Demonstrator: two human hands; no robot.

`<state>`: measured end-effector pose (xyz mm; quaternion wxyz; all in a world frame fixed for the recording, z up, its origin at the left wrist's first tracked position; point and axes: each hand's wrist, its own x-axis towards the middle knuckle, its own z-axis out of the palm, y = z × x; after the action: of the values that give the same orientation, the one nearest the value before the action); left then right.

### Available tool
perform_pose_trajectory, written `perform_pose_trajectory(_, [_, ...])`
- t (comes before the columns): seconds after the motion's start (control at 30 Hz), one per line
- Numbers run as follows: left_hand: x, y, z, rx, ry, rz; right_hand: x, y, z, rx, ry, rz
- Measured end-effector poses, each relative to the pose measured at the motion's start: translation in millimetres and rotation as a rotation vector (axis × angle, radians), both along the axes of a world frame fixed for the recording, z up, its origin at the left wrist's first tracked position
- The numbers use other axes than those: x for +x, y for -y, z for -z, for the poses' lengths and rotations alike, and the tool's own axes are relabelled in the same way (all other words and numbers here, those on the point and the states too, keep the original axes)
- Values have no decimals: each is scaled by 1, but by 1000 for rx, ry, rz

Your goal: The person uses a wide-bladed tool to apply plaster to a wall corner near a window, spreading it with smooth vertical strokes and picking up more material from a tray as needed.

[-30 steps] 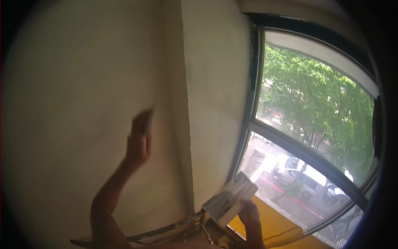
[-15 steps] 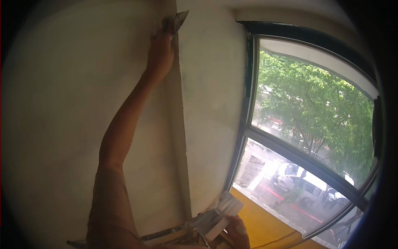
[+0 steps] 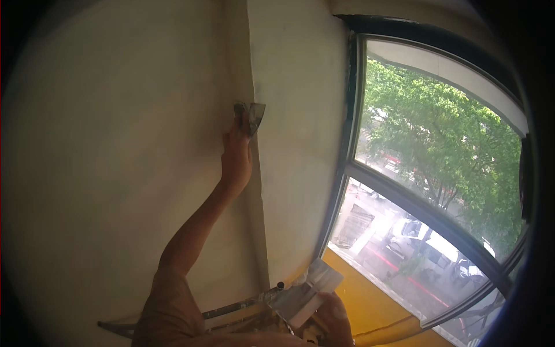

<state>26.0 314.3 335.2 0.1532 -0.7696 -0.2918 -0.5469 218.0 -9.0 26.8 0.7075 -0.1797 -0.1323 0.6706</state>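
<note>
My left hand [image 3: 237, 153] is raised to the wall corner, its fingers wrapped round a putty knife [image 3: 256, 118]. The knife's flat grey blade lies against the vertical corner edge [image 3: 252, 81]. Low down, near the window's lower left, my right hand [image 3: 332, 315] grips a wide flat scraper [image 3: 306, 292]. That scraper has a broad grey face with paler parts, and its handle is mostly hidden by the hand. A pale plastered wall [image 3: 115, 144] spreads to the left of the corner, and a narrower wall strip [image 3: 298, 127] runs between the corner and the window.
A dark-framed window [image 3: 425, 217] fills the right side; a tree and parked vehicles show outside. Beneath it is a yellow wall section [image 3: 370, 298]. A stained metal bar [image 3: 243, 303] crosses below my left arm, close to the wall.
My left hand has come down along the corner edge with the putty knife, from near the top. My right hand still holds the scraper low, now tilted slightly differently.
</note>
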Motion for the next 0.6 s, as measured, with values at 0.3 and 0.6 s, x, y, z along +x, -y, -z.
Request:
perform_pose_trajectory(0.3, [-2, 24, 114, -280, -52, -39, 1, 7, 15, -41, 6, -29])
perform_pose_trajectory(0.6, [4, 36, 253, -361, 7, -30, 6, 34, 21, -137, -13, -59])
